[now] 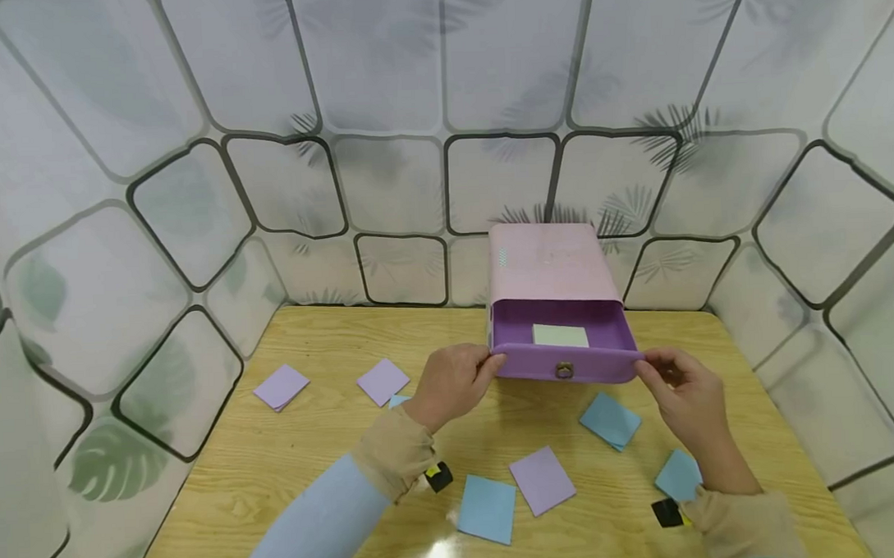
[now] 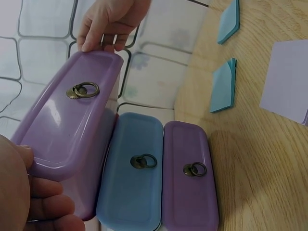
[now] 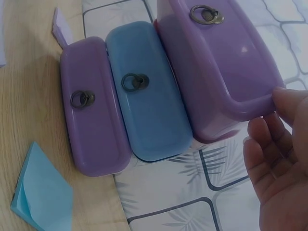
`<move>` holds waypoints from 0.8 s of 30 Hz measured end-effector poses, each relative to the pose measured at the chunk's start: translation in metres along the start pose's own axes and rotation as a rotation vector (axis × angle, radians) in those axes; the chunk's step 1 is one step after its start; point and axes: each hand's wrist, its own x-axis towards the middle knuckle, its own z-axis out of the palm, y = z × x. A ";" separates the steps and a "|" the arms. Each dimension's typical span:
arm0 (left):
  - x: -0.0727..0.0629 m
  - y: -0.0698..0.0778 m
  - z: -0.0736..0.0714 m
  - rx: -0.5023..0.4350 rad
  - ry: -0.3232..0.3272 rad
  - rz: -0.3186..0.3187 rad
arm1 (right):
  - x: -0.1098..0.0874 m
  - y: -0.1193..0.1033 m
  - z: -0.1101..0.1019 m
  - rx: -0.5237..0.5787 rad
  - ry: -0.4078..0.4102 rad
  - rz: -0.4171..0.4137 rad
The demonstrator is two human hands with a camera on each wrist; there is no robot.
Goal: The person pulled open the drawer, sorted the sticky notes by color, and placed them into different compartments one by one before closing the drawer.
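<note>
A small pink cabinet (image 1: 550, 259) has its top purple drawer (image 1: 524, 365) pulled out toward me. In it lies a pale pad of sticky notes (image 1: 560, 335). My left hand (image 1: 453, 383) grips the left end of the drawer front, thumb at the rim. At the opposite end my right hand (image 1: 686, 395) pinches the corner between thumb and fingers, as the right wrist view also shows. A brass ring pull (image 2: 83, 90) hangs on the front. Below, the blue drawer (image 2: 130, 173) and the lower purple drawer (image 2: 190, 183) are closed.
Purple sticky-note pads (image 1: 281, 387) and blue sticky-note pads (image 1: 487, 509) lie scattered on the wooden table (image 1: 277, 482). Two small black objects with yellow parts (image 1: 439, 476) sit near my wrists. Patterned fabric walls (image 1: 392, 182) enclose the table's back and sides.
</note>
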 end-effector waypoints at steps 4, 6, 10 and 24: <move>0.004 -0.002 -0.001 0.011 -0.011 -0.001 | 0.003 0.001 0.001 -0.025 0.003 0.028; 0.007 -0.003 0.000 0.018 -0.023 -0.007 | 0.004 0.002 0.001 -0.036 0.005 0.041; 0.010 -0.005 0.000 0.015 -0.057 -0.036 | 0.008 0.006 0.003 -0.027 0.004 0.068; 0.019 -0.011 0.002 -0.035 -0.142 -0.111 | 0.018 0.019 0.009 -0.009 0.000 0.117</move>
